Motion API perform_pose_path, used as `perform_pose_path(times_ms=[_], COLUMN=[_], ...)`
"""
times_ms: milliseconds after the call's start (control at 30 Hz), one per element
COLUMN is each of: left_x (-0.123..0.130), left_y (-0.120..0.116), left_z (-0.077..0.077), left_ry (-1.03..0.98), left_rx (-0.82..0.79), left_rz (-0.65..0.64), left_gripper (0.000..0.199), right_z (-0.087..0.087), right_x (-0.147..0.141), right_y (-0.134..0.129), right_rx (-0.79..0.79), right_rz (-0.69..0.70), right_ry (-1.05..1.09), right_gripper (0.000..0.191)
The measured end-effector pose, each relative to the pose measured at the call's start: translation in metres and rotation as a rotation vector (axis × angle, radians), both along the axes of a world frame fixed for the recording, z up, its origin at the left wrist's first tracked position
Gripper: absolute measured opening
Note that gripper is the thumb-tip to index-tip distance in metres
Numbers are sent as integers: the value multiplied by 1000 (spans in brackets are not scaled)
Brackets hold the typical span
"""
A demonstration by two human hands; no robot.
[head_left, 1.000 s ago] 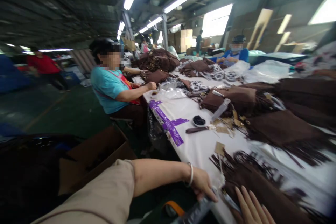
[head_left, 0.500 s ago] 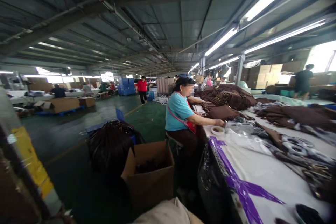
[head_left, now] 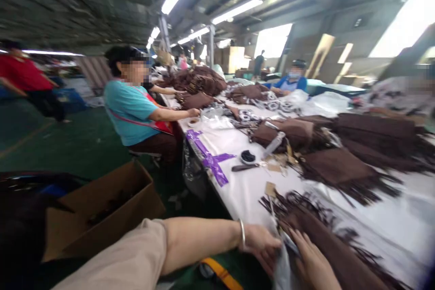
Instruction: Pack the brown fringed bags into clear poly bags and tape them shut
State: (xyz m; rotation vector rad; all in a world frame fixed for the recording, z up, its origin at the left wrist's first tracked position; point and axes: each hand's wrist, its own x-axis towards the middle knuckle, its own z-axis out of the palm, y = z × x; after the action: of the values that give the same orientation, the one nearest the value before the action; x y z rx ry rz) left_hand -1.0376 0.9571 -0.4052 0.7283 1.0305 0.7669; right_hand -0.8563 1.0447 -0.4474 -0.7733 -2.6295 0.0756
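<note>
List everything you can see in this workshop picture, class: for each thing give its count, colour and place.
fringed fabric piece: one, brown, near table edge, under both hands
fabric piles: several, brown, along the table
table: one, white-covered, centre to right
tape: strips, purple, table edge
small dish: one, white with dark contents, mid table
cardboard box: one, brown, floor left
seated co-worker: one, teal shirt, left of table
left hand: gripping plastic at table edge
right hand: flat on fabric

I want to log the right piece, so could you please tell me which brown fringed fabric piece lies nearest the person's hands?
The brown fringed fabric piece at the table's near edge: the right hand rests on it, while the other pieces lie farther up the table.
</note>
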Motion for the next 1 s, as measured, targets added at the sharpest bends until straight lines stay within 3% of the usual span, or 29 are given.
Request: perform_pose_path(times_ms=[33, 100, 233, 433, 567, 667, 733, 1000], left_x=[6, 14, 21, 16, -4, -23, -31, -19], left_y=[8, 19, 17, 7, 10, 19, 25, 32], left_z=[-6, -15, -22, -18, -5, 5, 10, -3], left_ry=[-65, -169, -261, -107, -3, 39, 71, 200], left_rx=[-66, -133, -144, -149, -128, -157, -172, -116], left_rz=[-80, -105, 24, 72, -81, -244, -281, -101], left_gripper=[33, 31, 43, 47, 53, 59, 61, 55], right_z=[1, 3, 14, 29, 28, 30, 32, 18], right_x=[13, 19, 9, 3, 1, 11, 15, -3], right_y=[-4, -5, -11, -64, -72, -64, -62, -76], right_rx=[-44, -135, -184, 162, 274, 293, 269, 83], right_rz=[-77, -157, -173, -258, -304, -288, -291, -379], right_ry=[-51, -135, -123, -84, -107, -127, -126, -88], right_gripper=[48, 54, 48, 74, 91, 92, 91, 79])
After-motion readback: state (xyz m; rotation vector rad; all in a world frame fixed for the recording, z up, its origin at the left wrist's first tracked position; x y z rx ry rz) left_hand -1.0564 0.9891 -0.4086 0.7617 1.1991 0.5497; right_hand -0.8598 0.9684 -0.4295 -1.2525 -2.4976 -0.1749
